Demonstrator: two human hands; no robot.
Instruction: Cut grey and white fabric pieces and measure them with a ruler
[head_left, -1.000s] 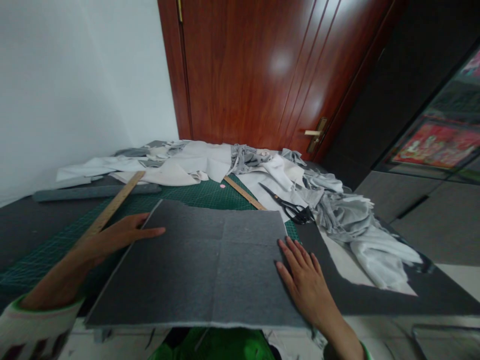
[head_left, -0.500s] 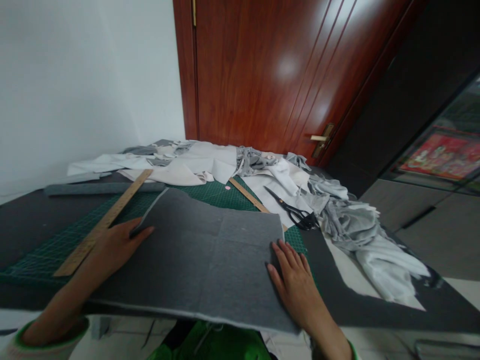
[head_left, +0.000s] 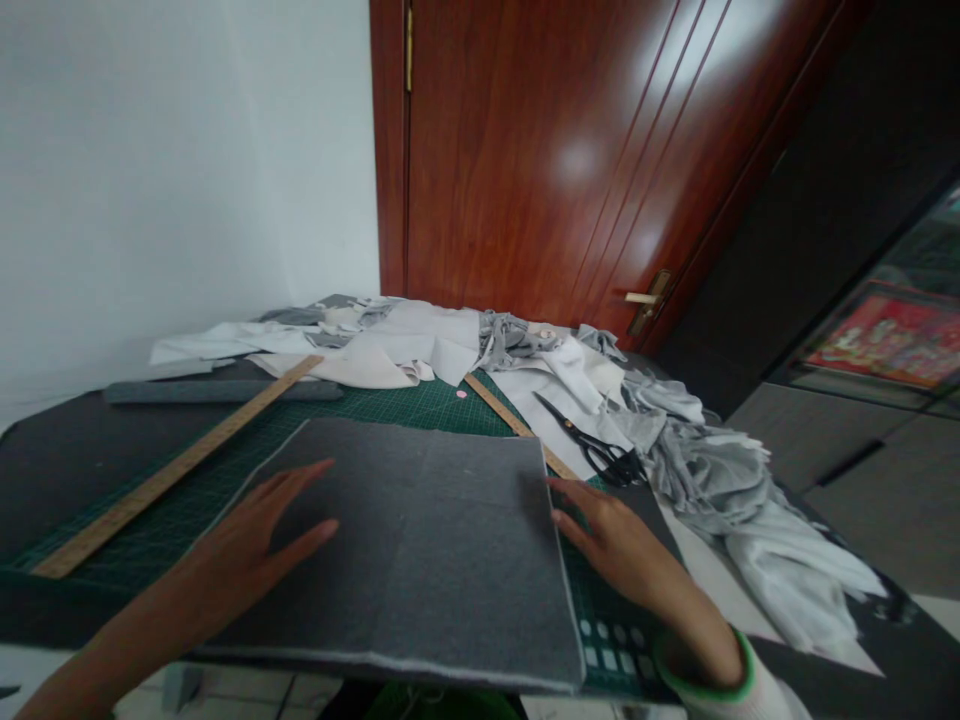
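Note:
A large piece of dark grey fabric (head_left: 442,540) with pale edges lies flat on the green cutting mat (head_left: 390,400), its near edge at the table's front. My left hand (head_left: 277,520) is over the fabric's left side, thumb and fingers apart and holding nothing. At the right edge of the fabric is my right hand (head_left: 600,520), its fingers stretched out and the tips at that edge. Whether either hand presses on the cloth I cannot tell. A wooden ruler (head_left: 180,465) lies slantwise left of the fabric; a second ruler (head_left: 499,405) is partly behind its far right corner.
Black-handled scissors (head_left: 589,440) rest on white cloth at the right. Grey and white fabric scraps (head_left: 712,460) are heaped along the back and right side. A rolled grey cloth (head_left: 202,391) lies at the back left. Beyond the table stands a wooden door (head_left: 525,150).
The grey fabric's left corner, held up by my left hand before, now lies flat. My left hand has let go and moved right over the cloth. The left ruler has shifted toward me.

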